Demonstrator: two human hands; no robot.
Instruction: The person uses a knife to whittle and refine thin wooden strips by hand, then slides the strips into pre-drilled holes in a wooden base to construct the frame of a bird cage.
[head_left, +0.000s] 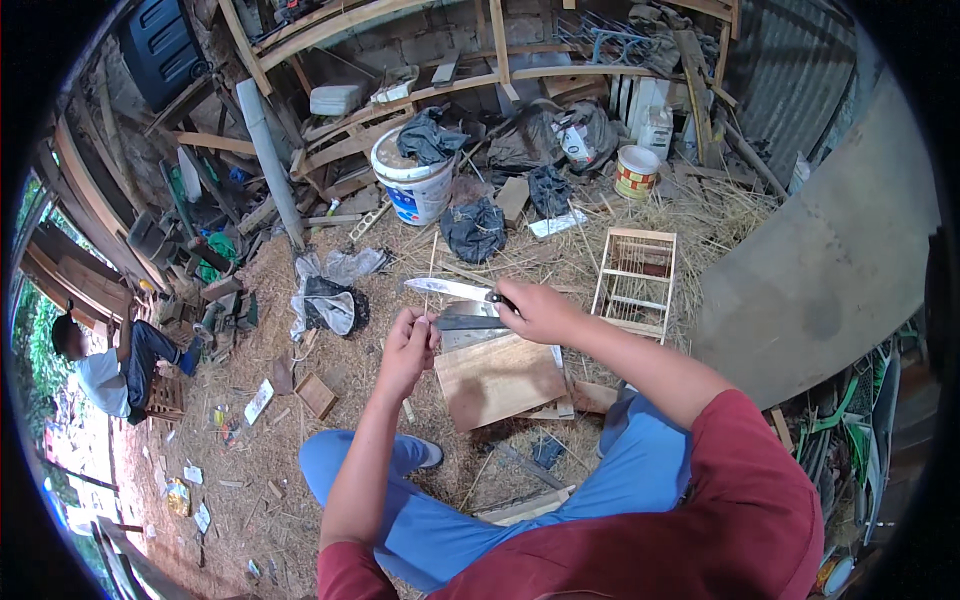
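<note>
Mid-frame, the right hand (537,313) gripped a knife (445,288), its blade crossing a thin stick (433,258) pinched by the left hand (407,346). The stick seemed not yet cut through; right of centre, a wooden rack (638,275) stood assembled.

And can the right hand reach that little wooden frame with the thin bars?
Probably yes: the wooden frame looks close to the right hand, with nothing visible between them. But that hand holds a knife, so it may need emptying first.
</note>
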